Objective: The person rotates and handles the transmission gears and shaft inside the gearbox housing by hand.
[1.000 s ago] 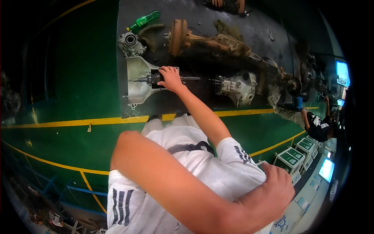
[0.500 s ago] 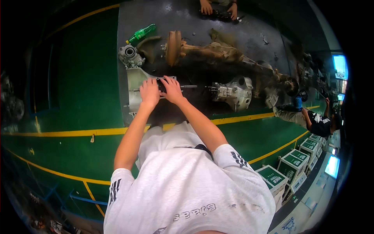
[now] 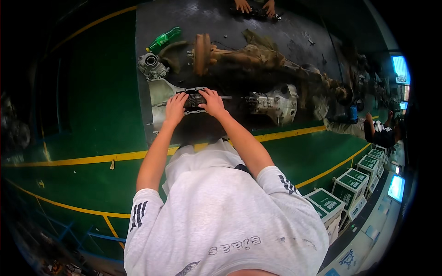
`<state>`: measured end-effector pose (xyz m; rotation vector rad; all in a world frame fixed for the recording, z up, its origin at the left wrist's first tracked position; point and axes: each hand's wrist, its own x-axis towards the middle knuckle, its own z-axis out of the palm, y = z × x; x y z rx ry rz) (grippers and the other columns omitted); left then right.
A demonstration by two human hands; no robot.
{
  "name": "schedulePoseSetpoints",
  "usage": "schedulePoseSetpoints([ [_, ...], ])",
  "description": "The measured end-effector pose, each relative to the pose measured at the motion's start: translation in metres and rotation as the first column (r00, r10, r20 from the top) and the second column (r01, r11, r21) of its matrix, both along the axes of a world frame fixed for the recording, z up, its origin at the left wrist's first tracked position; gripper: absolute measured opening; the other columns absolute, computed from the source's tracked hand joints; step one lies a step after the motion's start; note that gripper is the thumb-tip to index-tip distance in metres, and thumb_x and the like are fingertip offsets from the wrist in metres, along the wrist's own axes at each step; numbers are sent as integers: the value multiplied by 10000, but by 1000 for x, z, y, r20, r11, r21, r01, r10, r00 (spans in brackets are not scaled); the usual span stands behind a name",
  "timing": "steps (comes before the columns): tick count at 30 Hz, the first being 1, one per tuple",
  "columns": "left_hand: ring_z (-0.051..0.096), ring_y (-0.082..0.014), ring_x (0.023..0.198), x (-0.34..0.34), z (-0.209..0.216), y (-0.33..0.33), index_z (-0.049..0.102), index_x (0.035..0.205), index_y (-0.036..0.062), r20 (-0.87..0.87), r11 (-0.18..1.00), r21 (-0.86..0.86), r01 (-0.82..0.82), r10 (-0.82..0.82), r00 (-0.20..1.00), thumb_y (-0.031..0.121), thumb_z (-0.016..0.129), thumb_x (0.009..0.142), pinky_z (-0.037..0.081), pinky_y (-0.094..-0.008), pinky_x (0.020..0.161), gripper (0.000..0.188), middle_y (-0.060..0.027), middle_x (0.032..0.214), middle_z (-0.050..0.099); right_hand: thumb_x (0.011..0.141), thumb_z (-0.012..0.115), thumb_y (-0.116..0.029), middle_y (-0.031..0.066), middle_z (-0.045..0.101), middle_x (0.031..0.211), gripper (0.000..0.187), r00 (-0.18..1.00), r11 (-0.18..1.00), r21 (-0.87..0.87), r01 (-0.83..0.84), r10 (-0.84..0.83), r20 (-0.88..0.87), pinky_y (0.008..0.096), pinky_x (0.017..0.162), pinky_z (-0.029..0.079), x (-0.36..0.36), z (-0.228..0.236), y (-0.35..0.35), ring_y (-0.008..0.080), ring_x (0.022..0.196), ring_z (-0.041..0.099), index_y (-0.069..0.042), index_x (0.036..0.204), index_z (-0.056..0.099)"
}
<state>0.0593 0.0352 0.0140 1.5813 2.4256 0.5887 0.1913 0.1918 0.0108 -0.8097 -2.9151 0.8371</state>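
Metal gears (image 3: 196, 100) in the housing (image 3: 159, 93) on the bench (image 3: 198, 17) now show better between left hand (image 3: 176, 108) and right hand (image 3: 213, 103), which have moved apart; fingers half-curled, their grip impossible to tell.

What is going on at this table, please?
A person has the left hand and the right hand on either side of the gears of a shaft, which sits in an open metal housing on the dark table. A silver casing lies apart to the right, and a rusty axle lies beyond. Across the table, another person's hands are at a dark part.
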Motion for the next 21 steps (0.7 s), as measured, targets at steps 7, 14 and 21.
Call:
schedulePoseSetpoints([
  [7, 469, -308, 1172, -26, 0, -22, 539, 1213, 65, 25, 923, 32, -383, 383, 924, 222, 638, 833, 381, -448, 946, 423, -124, 1186, 554, 690, 774, -235, 50, 483, 1367, 670, 999, 999, 18, 28, -28, -26, 445, 1028, 337, 1, -16, -4, 289, 1285, 390, -160, 1302, 512],
  [14, 592, -352, 1016, -77, -10, -37, 624, 1077, 92, 190, 857, -500, -126, 251, 949, 325, 533, 916, 449, -480, 843, 298, -167, 1021, 652, 677, 788, -267, 98, 483, 1358, 740, 1000, 1000, -1, -3, 3, 5, 454, 1041, 325, 11, -6, 7, 311, 1278, 402, -119, 1327, 467],
  [21, 658, -330, 879, -96, -8, -27, 669, 981, 83, 99, 766, -641, 45, 24, 995, 275, 637, 851, 514, -435, 734, 234, -164, 920, 681, 654, 770, -268, 153, 504, 1307, 772, 965, 986, -129, 108, -73, 252, 455, 1036, 348, 42, -25, 57, 347, 1227, 448, -91, 1332, 444],
])
